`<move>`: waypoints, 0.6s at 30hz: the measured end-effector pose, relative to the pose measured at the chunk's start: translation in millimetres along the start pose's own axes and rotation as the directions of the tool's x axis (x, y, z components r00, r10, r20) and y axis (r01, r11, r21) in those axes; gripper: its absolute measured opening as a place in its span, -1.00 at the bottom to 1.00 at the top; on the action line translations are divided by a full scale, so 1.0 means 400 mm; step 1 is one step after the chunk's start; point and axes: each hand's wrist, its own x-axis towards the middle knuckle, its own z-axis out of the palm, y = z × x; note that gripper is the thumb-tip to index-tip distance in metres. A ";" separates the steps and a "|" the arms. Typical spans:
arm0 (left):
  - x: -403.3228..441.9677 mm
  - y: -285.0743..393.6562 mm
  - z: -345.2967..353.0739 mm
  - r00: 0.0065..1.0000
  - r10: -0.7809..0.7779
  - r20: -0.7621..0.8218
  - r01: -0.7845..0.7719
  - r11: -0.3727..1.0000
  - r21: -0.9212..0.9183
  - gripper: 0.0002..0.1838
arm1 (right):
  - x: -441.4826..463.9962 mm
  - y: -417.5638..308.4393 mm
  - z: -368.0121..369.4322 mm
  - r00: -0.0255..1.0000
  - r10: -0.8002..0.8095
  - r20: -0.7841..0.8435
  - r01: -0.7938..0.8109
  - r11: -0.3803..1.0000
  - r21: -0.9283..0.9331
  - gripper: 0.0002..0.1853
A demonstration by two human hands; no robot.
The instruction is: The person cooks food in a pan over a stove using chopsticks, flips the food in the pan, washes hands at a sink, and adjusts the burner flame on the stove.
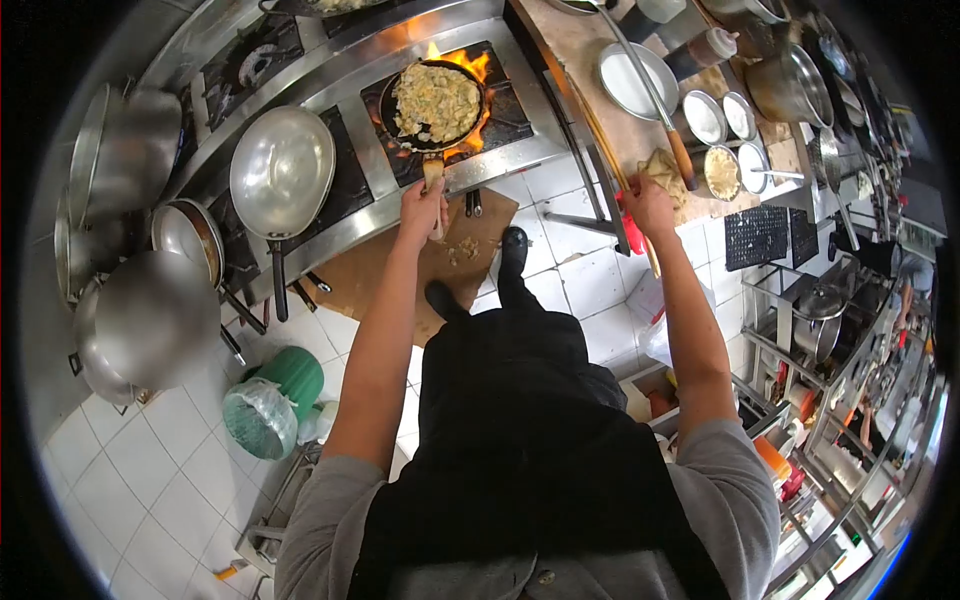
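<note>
My left hand [424, 214] is closed round the pale handle of a black frying pan [386, 108]. Inside the pan lies a chunky yellowish egg-like mixture [437, 102], and flames [476, 66] rise round its far and right sides. At the counter's edge, my right hand [650, 208] has its fingers closed on a crumpled tan cloth [663, 176]; the fingertips are partly hidden. Just below that hand hangs something red [632, 236], beside a long thin wooden stick [597, 134]. A ladle with a wooden handle [682, 160] lies close to the cloth.
A large steel wok [283, 165] rests on the burner to the left. On the wooden counter [625, 130] stand a white plate [655, 80], several small bowls [704, 117] and a sauce bottle [701, 52]. More pans hang at left, above a green bin [292, 382].
</note>
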 end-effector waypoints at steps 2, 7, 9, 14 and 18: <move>0.002 0.000 -0.002 0.999 -0.048 -0.023 0.048 0.999 -0.023 -0.61 | 0.006 -0.008 -0.001 1.000 0.008 -0.008 -0.008 0.999 -0.039 -0.74; -0.045 -0.143 -0.082 0.988 0.035 -0.148 -0.041 0.998 -0.038 -0.50 | -0.025 -0.005 0.009 0.989 -0.027 -0.144 0.027 1.000 -0.003 -0.72; -0.142 -0.209 -0.122 0.979 -0.052 -0.198 0.043 0.998 -0.049 -0.47 | -0.053 -0.002 0.005 0.979 -0.058 -0.195 0.050 0.998 -0.045 -0.72; -0.293 -0.706 -0.352 0.984 -0.178 -0.002 0.158 0.864 0.477 -0.44 | -0.209 -0.139 -0.063 0.892 -0.132 -0.432 0.154 0.988 0.016 -0.80; -0.474 -0.911 -0.455 0.980 -0.194 -0.040 0.179 0.777 0.603 -0.61 | -0.420 -0.209 0.019 0.985 -0.106 -0.136 0.139 0.956 0.260 -0.81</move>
